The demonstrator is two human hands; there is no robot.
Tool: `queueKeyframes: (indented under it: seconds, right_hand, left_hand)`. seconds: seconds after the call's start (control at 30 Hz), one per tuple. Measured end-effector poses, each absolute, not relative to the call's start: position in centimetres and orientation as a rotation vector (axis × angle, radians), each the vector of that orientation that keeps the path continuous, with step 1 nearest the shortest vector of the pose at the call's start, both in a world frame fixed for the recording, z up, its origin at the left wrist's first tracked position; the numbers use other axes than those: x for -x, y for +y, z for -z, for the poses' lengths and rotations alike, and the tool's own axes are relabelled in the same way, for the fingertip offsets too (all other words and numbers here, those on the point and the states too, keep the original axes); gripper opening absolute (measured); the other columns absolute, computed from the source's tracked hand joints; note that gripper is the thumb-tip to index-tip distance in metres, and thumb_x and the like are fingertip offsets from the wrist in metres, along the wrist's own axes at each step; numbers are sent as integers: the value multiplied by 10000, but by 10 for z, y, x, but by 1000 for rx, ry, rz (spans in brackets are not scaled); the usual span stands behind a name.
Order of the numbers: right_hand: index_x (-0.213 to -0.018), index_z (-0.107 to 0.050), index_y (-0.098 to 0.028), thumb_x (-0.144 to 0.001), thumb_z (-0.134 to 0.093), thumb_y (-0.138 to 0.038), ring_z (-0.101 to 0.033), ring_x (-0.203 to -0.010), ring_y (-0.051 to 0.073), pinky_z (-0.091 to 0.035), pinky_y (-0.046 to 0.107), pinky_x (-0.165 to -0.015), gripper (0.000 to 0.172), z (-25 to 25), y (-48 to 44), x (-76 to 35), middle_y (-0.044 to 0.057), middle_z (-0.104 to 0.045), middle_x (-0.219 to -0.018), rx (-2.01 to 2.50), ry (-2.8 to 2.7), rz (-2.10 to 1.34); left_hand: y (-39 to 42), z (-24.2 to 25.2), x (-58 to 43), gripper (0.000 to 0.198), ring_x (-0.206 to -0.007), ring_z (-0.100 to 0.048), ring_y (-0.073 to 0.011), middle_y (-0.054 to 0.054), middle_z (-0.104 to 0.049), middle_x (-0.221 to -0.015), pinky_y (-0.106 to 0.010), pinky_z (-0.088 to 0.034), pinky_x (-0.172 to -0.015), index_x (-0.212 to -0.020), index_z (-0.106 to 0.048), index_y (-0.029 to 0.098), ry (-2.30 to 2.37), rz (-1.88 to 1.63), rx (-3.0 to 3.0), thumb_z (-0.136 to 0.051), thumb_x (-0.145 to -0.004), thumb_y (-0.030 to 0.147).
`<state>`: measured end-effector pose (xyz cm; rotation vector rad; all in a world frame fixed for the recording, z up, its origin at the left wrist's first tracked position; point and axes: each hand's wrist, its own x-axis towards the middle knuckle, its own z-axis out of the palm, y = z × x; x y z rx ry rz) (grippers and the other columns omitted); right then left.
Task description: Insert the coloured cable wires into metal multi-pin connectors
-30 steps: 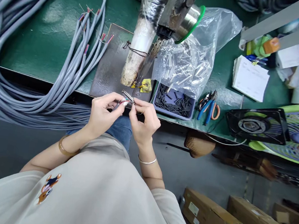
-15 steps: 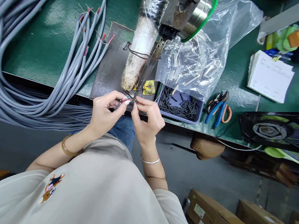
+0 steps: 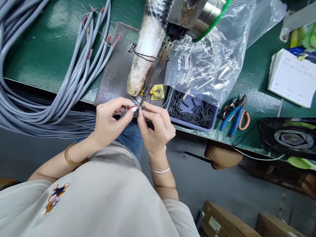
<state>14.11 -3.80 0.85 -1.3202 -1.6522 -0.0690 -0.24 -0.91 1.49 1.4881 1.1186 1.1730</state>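
My left hand (image 3: 111,119) is closed in a pinch on thin coloured wires (image 3: 132,108), red among them, with something small and white at the fingertips. Close against it, my right hand (image 3: 157,126) pinches what looks like a thin wire end, mostly covered by the fingers. A small metal connector (image 3: 136,100) with a row of pins shows just above the fingertips. The narrow soldering iron tip (image 3: 146,90) comes down between both hands, at the wires. Beside it hangs a white pipe (image 3: 146,52) wrapped in clear film, its lower end scorched brown.
Bundled grey cables (image 3: 7,59) fill the left side. A spool of solder wire (image 3: 211,12) sits above a plastic bag (image 3: 207,59) of metal connectors. A blue tray (image 3: 188,103) holds black sleeves. Cutting pliers (image 3: 234,115), notepaper (image 3: 295,78) and a black fan (image 3: 301,138) lie rightward.
The view has shifted slightly, so things at the right sit a bit farther right. Both hands stay together at the iron tip, with only small finger movement.
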Motion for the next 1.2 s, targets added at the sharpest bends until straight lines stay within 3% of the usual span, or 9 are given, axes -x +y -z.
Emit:
queueKeyframes:
  seconds: [0.37,0.57,0.7,0.77,0.87,1.0,1.2]
  right_hand:
    - [-910,-612,-251,-897,-675,-118,-778,-866,148,-624,246,-727,148,-3,-42,-144,53,-801,-1009,1307,-1729,112]
    - [-963,-588,-254,-907,-649,-137,-789,-883,182,-640,304,-741,143,0,-49,-151,53,-806,-1021,1248,-1650,-56]
    - [-942,-547,-248,-928,-614,-165,-795,-903,198,-628,305,-676,108,4,-55,-157,86,-798,-1108,1156,-1716,-213]
    - [-946,-547,-242,-927,-613,-152,-787,-901,183,-607,284,-689,113,5,-57,-156,72,-803,-1043,1138,-1725,-236]
    - [-944,-555,-238,-932,-611,-157,-709,-698,112,-533,223,-611,100,3,-59,-151,8,-764,-876,1192,-1656,-257]
    - [-909,-543,-237,-951,-600,-234,-463,-489,59,-411,208,-494,71,-2,-61,-144,-55,-637,-748,1322,-1572,-336]
    - [-882,-500,-241,-992,-556,-358,-467,-477,57,-387,195,-459,170,-12,-61,-138,-86,-499,-660,1385,-1457,-549]
  left_hand:
    - [-13,-13,4,76,-602,-644,-84,-7,-719,-788,-184,-526,-594,-874,-718,167,1145,-1084,-1443,-705,-876,242]
    - [-7,-25,6,216,-465,-617,-86,18,-669,-608,-185,-523,-483,-802,-670,155,1009,-942,-1096,-792,-805,333]
    - [-6,-29,12,307,-409,-594,-90,11,-680,-589,-190,-500,-417,-792,-657,149,834,-779,-867,-861,-725,369]
    - [-8,-30,15,302,-401,-585,-83,18,-666,-576,-180,-496,-414,-794,-642,150,800,-738,-840,-852,-736,358]
    - [-14,-33,18,261,-422,-584,-68,39,-648,-612,-158,-490,-422,-889,-620,164,814,-717,-876,-816,-767,288]
    - [-22,-38,22,343,-449,-530,-19,41,-631,-804,-134,-474,-409,-998,-622,186,867,-741,-972,-814,-714,168]
    - [-26,-37,26,247,-464,-535,-30,35,-603,-725,-142,-499,-444,-899,-650,163,829,-821,-990,-819,-739,245]
